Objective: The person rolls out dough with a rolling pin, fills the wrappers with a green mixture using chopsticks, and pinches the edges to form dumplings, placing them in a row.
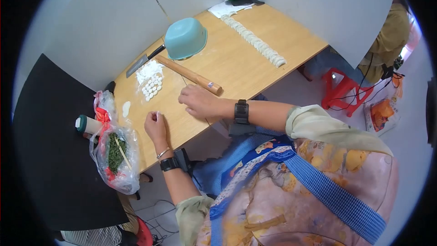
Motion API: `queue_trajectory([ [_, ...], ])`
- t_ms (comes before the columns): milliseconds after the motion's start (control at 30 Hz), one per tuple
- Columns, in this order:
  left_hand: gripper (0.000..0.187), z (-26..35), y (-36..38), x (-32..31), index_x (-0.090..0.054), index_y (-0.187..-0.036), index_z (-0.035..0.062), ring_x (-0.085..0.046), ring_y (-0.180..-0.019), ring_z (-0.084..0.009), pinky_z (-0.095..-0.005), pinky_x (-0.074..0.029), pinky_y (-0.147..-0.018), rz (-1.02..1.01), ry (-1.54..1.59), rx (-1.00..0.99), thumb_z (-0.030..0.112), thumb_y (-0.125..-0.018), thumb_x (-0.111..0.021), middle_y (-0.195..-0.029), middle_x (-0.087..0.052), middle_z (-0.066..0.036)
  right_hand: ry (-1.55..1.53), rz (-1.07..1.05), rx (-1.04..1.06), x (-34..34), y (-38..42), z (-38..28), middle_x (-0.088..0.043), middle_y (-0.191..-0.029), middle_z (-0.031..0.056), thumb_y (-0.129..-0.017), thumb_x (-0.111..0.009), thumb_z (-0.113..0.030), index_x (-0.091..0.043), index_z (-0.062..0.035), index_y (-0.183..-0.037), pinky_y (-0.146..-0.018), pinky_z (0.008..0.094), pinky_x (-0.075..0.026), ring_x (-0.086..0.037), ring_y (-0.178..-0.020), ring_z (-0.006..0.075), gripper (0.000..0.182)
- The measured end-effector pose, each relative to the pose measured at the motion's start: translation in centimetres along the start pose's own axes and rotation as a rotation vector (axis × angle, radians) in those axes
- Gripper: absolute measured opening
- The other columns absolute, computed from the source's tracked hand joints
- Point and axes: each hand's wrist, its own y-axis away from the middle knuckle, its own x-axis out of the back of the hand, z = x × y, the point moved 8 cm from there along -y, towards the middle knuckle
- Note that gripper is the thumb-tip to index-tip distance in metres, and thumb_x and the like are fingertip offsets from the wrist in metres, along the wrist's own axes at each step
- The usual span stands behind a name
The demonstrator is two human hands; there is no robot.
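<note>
My left hand (156,127) is closed at the table's near edge, with a bit of white dough showing at its fingertips; most of that piece is hidden. My right hand (199,102) is over the table just below the rolling pin (189,74), its fingers bent and slightly apart, with nothing visible in them. Ahead of my left hand are several small round dough pieces (152,87) beside a patch of white flour (149,70). Flat dough wrappers (126,109) lie near the table's left edge. A long row of dumplings (253,39) stretches across the far right side.
A plastic bag of chopped greens (115,155) with chopsticks (122,151) sits at the left edge. Behind the flour lies a cleaver (137,65), beside an upturned light-blue basin (185,38). White partitions border the table (218,45). A red stool (343,90) and a seated person (391,36) are at right.
</note>
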Motion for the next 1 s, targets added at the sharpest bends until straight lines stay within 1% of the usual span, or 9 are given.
queue_trajectory([
  [233, 0.018, 1.2, 0.3, 0.3, -0.069, -0.085, 0.0005, -0.066, -0.067, -0.0249, -0.0369, -0.050, -0.065, -0.001, -0.054, 0.030, 0.018, -0.084, -0.066, -0.075, -0.069, -0.015, 0.084, -0.143, 0.121, -2.1, 0.6, -0.1, -0.058, -0.089, 0.0128, -0.081, -0.056, -0.009, -0.059, -0.0024, -0.086, -0.080, 0.0416, -0.046, -0.057, -0.091, 0.0309, 0.009],
  [300, 0.018, 0.8, 0.0, 0.6, -0.068, -0.086, -0.0007, -0.064, -0.066, -0.0202, -0.0339, -0.050, -0.063, -0.054, 0.039, 0.014, 0.017, -0.086, -0.067, -0.073, -0.068, -0.012, 0.045, -0.127, 0.139, -2.2, 0.7, -0.2, -0.057, -0.088, 0.0124, -0.080, -0.057, -0.009, -0.059, -0.0025, -0.086, -0.079, 0.0411, -0.046, -0.057, -0.089, 0.0299, 0.009],
  [400, 0.017, -1.2, 0.9, 3.0, -0.067, -0.086, -0.0012, -0.063, -0.066, -0.0176, -0.0332, -0.050, -0.062, -0.096, 0.211, 0.263, 0.016, -0.088, -0.066, -0.071, -0.067, -0.010, 0.004, -0.118, 0.178, -1.9, 1.0, -0.4, -0.056, -0.087, 0.0118, -0.080, -0.057, -0.008, -0.059, -0.0029, -0.086, -0.077, 0.0405, -0.046, -0.056, -0.088, 0.0292, 0.008],
  [567, 0.014, -1.0, -2.0, 7.5, -0.067, -0.093, -0.0013, -0.065, -0.068, -0.0303, -0.0374, -0.051, -0.065, -0.036, -0.269, 0.025, 0.011, -0.086, -0.065, -0.076, -0.067, -0.018, 0.019, -0.151, 0.176, -2.5, 1.0, -0.4, -0.056, -0.089, 0.0110, -0.078, -0.059, -0.007, -0.058, -0.0027, -0.086, -0.076, 0.0389, -0.047, -0.056, -0.089, 0.0283, 0.010],
  [667, 0.021, -2.6, -7.3, 7.2, -0.068, -0.100, -0.0027, -0.070, -0.080, -0.0257, -0.0363, -0.054, -0.074, 0.014, -0.392, -0.081, 0.014, -0.088, -0.066, -0.090, -0.071, -0.019, -0.017, -0.178, 0.177, -2.6, 1.0, -0.5, -0.056, -0.091, 0.0111, -0.077, -0.059, -0.007, -0.059, -0.0030, -0.086, -0.076, 0.0388, -0.047, -0.056, -0.090, 0.0282, 0.010],
  [767, 0.027, -5.8, -13.9, 6.9, -0.069, -0.107, -0.0008, -0.071, -0.089, -0.0281, -0.0367, -0.054, -0.079, 0.023, -0.424, -0.030, 0.016, -0.086, -0.066, -0.097, -0.071, -0.021, -0.034, -0.169, 0.167, -2.7, 1.0, -0.2, -0.056, -0.091, 0.0113, -0.077, -0.059, -0.007, -0.059, -0.0030, -0.086, -0.077, 0.0389, -0.047, -0.056, -0.091, 0.0282, 0.010],
  [867, 0.029, -8.9, -18.3, 7.8, -0.072, -0.104, -0.0002, -0.071, -0.091, -0.0291, -0.0362, -0.054, -0.079, 0.062, -0.712, -0.010, 0.020, -0.084, -0.068, -0.097, -0.072, -0.021, -0.048, -0.160, 0.154, -2.6, 0.9, 0.0, -0.056, -0.090, 0.0111, -0.077, -0.059, -0.007, -0.058, -0.0032, -0.086, -0.078, 0.0390, -0.046, -0.056, -0.091, 0.0280, 0.010],
  [933, 0.026, -12.4, -19.8, 7.3, -0.074, -0.095, 0.0000, -0.072, -0.084, -0.0318, -0.0369, -0.055, -0.075, -0.188, -0.915, 0.154, 0.021, -0.081, -0.070, -0.093, -0.073, -0.021, -0.045, -0.178, 0.140, -2.8, 0.9, 0.2, -0.056, -0.090, 0.0109, -0.077, -0.059, -0.007, -0.059, -0.0034, -0.087, -0.078, 0.0391, -0.046, -0.056, -0.092, 0.0280, 0.011],
  [1000, 0.026, -14.6, -20.3, 7.5, -0.074, -0.086, -0.0028, -0.071, -0.072, -0.0304, -0.0383, -0.055, -0.066, -0.256, -0.859, 0.306, 0.023, -0.080, -0.073, -0.086, -0.073, -0.018, -0.047, -0.195, 0.124, -2.9, 0.7, 0.3, -0.056, -0.091, 0.0108, -0.077, -0.059, -0.007, -0.059, -0.0036, -0.087, -0.079, 0.0391, -0.046, -0.056, -0.092, 0.0279, 0.011],
])
